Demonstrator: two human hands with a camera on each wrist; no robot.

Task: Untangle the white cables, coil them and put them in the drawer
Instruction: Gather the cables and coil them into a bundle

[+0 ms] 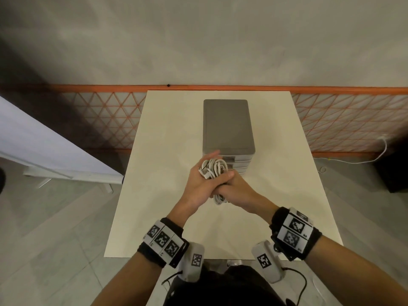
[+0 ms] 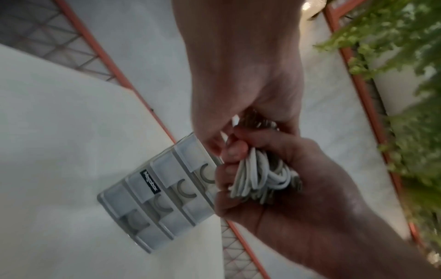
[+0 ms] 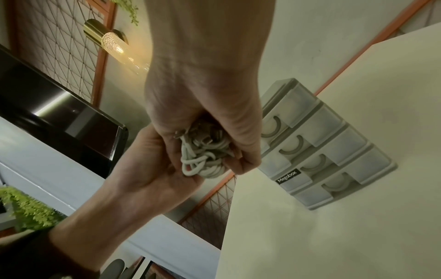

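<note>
A bundle of white cables (image 1: 214, 168) is held between both hands above the table, just in front of a grey drawer unit (image 1: 228, 127). My left hand (image 1: 204, 174) cradles the bundle from the left with its thumb across it. From the right, my right hand (image 1: 234, 189) curls its fingers round the lower loops. The left wrist view has the cables (image 2: 259, 176) inside the right hand's (image 2: 241, 169) fingers. In the right wrist view the cables (image 3: 203, 158) lie on the left palm (image 3: 152, 169), plug ends showing. All the drawers (image 3: 334, 151) are closed.
The cream table (image 1: 167, 151) carries only the drawer unit, which stands at its middle back. Behind it runs an orange lattice fence (image 1: 106, 115). A white panel (image 1: 44, 149) leans at the left, and a loose white wire (image 1: 384, 149) lies on the floor at the right.
</note>
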